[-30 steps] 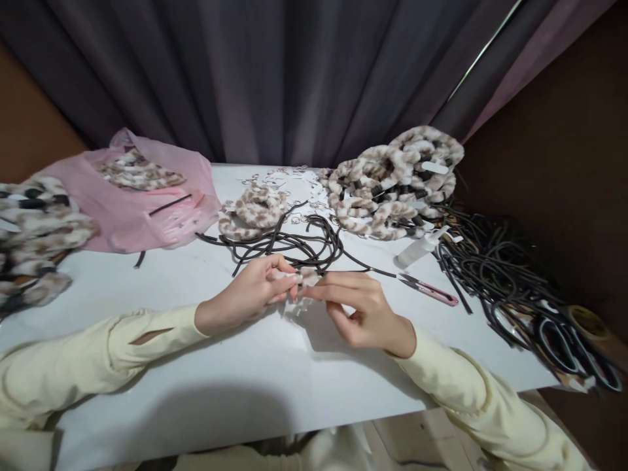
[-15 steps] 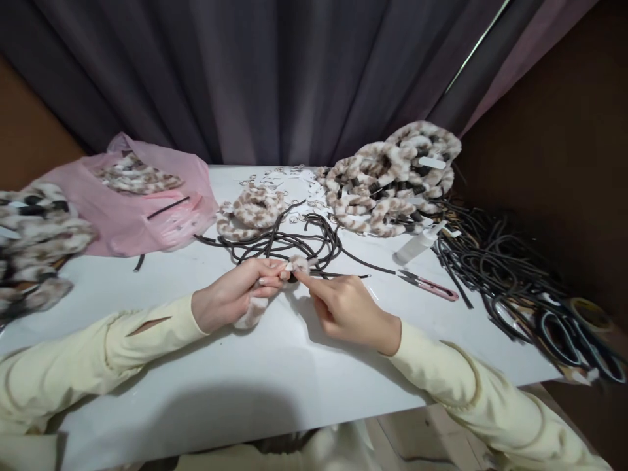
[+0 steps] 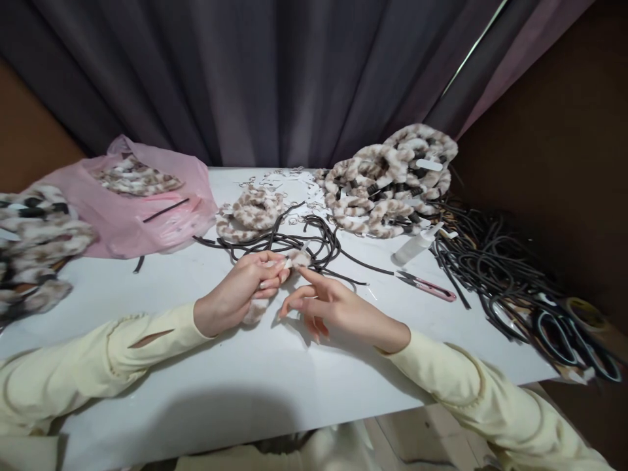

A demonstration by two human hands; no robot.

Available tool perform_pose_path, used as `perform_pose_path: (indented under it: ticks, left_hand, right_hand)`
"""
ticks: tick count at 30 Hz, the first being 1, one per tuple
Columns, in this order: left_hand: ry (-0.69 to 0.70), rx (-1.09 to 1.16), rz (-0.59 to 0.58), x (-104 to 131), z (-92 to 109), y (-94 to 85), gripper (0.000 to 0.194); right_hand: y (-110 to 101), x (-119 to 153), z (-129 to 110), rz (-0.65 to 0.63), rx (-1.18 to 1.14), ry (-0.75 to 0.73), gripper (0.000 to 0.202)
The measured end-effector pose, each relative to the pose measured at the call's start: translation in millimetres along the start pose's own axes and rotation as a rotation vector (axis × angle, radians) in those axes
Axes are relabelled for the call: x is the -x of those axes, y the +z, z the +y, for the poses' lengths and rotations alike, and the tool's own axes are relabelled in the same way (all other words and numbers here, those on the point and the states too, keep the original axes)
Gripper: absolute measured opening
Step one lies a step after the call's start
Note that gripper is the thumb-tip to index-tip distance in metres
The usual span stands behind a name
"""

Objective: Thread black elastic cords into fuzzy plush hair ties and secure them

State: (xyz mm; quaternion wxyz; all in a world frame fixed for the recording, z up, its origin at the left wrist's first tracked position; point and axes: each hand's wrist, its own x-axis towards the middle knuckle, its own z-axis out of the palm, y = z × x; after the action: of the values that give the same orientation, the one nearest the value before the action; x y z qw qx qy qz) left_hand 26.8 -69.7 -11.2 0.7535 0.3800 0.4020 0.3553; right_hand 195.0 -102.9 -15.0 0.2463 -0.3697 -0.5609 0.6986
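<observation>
Left hand [image 3: 240,291] is pinching a small furry strip [image 3: 298,258] between closed fingertips, just in front of the black cord tangle [image 3: 294,242] on the counter [image 3: 196,366]. Right hand [image 3: 326,307] is hovering beside it, fingers spread apart, forefinger pointing at the strip. Pink snips [image 3: 426,286] are lying right of the tangle.

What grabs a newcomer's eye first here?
Centre of the white table: the left hand pinches a small furry piece, with the right hand open just beside it, index finger pointing at it. Behind them lies a tangle of dark cords, and at far right a big heap of leopard-print fuzzy loops. A pink plastic bag sits at left.
</observation>
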Motion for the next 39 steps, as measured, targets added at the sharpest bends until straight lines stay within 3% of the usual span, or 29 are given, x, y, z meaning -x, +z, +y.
perform_pose_path:
  ticks: [6,10,12,16,20,25,29,32,36,39]
  left_hand:
    - [0.158,-0.294,-0.013,7,0,5.9,0.015]
    - [0.506,-0.918,0.034,6,-1,-1.5,0.006]
    - [0.660,-1.135,0.056,5,-3,-7.1,0.017]
    - [0.880,-1.390,0.099,2,-10,-15.9,0.038]
    - [1.052,-1.592,0.124,1,-12,-17.5,0.038]
    - [1.068,-1.661,-0.057,-2,-9,-16.9,0.027]
    - [0.929,-1.622,-0.230,-3,-7,-15.1,0.025]
    - [0.843,-1.576,-0.354,0,-9,-12.3,0.022]
    - [0.866,-1.566,-0.416,5,-12,-11.6,0.026]
    - [0.988,-1.613,-0.406,6,-14,-13.1,0.035]
  right_hand:
    - [2,-5,5,0.064,-0.016,-0.011,0.024]
    - [0,-5,4,0.129,0.086,-0.050,0.022]
    - [-2,-2,4,0.144,0.160,-0.064,0.025]
    - [-7,4,1,0.200,0.389,-0.125,0.027]
    - [-9,9,-2,0.193,0.539,-0.180,0.024]
    - [-9,12,-2,0.273,0.927,-0.380,0.017]
    - [-15,14,0,0.434,1.340,-0.612,0.021]
    - [-18,13,1,0.510,1.458,-0.718,0.028]
    - [-18,9,6,0.531,1.409,-0.694,0.027]
    - [-17,5,10,0.508,1.379,-0.599,0.031]
